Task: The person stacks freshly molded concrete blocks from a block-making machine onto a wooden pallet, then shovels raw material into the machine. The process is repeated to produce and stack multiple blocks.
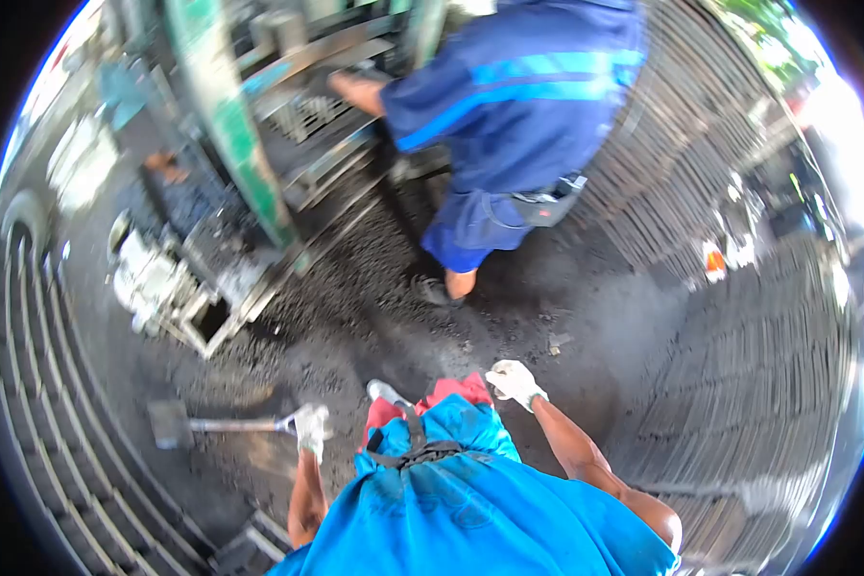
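My left hand (310, 428), in a pale work glove, is closed round the handle end of a shovel (235, 425). The shovel lies out level to the left, its square grey blade (170, 424) over the dark ground. In a pale glove too, my right hand (517, 382) hangs beside my right thigh, fingers loosely bent and a gap at the thumb; I see nothing in it. Nearest to it are my red shorts (458, 388) and the dusty floor.
Ahead, a person in a blue uniform (538, 115) reaches toward a machine with a green post (235, 134). Stacked dark slabs (739, 374) rise at right, more (682, 134) behind. A metal rack (53, 413) curves along the left. Loose dark material (355, 269) covers the ground.
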Demonstrator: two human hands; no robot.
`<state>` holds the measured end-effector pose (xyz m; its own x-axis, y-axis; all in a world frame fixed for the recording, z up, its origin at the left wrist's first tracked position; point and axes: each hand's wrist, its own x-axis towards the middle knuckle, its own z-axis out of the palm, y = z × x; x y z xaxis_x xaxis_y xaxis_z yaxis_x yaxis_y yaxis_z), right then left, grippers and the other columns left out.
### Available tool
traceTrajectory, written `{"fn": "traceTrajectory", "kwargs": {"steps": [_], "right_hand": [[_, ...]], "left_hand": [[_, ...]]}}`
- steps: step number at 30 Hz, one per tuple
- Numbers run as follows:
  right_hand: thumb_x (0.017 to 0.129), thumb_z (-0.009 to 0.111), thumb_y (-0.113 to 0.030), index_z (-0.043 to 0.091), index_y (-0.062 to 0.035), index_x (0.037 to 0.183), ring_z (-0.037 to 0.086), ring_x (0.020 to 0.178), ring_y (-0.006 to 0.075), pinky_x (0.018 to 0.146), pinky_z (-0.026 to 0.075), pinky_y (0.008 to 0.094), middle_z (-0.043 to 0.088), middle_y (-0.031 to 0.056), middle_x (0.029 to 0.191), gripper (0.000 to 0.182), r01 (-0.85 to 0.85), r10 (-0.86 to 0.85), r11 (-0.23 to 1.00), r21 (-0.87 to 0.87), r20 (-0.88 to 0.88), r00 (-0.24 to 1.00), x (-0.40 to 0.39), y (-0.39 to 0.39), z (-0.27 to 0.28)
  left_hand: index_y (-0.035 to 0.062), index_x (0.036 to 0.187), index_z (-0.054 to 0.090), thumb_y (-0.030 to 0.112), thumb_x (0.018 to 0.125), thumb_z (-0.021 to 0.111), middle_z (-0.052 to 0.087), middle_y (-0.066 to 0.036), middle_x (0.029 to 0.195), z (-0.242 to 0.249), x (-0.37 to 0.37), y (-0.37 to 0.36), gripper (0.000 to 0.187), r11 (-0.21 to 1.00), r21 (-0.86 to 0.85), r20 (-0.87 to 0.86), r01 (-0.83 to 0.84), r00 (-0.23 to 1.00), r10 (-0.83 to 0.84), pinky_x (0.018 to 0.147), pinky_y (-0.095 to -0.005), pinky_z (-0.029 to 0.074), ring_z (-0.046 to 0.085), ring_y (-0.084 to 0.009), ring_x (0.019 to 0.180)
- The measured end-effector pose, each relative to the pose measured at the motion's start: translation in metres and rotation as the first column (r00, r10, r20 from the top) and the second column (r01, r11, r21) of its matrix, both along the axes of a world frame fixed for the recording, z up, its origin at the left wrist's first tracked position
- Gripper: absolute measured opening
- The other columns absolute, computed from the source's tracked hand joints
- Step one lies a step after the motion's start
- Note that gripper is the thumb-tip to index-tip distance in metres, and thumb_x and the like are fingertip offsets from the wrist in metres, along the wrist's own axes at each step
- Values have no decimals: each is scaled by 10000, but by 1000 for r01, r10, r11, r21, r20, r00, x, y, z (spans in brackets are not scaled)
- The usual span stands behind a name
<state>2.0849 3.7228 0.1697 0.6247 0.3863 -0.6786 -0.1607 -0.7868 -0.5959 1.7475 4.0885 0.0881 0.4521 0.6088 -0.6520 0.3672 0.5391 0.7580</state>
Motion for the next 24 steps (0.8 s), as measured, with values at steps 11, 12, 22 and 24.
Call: {"fn": "traceTrajectory", "kwargs": {"steps": [11,12,22,24], "right_hand": [[832,646,-326,686,-36,972,684,716,259,607,575,373,682,140,828,325,116,-115,993,-11,31,993,-48,-127,-2],[822,643,-317,689,-37,964,682,720,267,614,566,382,680,139,813,318,147,-146,989,-21,54,988,-55,-155,-12],[720,600,-210,592,-50,618,659,607,275,562,512,385,606,83,612,191,76,-47,969,-235,128,991,-214,-409,-95],[719,601,-181,600,-51,613,655,588,267,546,511,381,586,66,590,167,191,-183,956,-224,57,981,-234,-415,-90]], "left_hand": [[-45,671,660,216,787,682,611,-81,597,-60,-31,-149,286,959,22,-199,283,941,-274,489,-370,452,554,-210,491],[-35,663,652,201,799,680,623,-85,604,-77,-34,-156,275,950,7,-208,311,930,-303,495,-351,449,553,-189,497],[-18,776,660,92,814,635,663,-94,715,-45,-20,-261,120,873,128,-217,472,872,-439,568,-326,523,617,-195,578],[-14,794,659,84,815,629,666,-97,730,-30,-5,-269,104,839,133,-203,527,843,-498,555,-334,525,625,-192,587]]}}
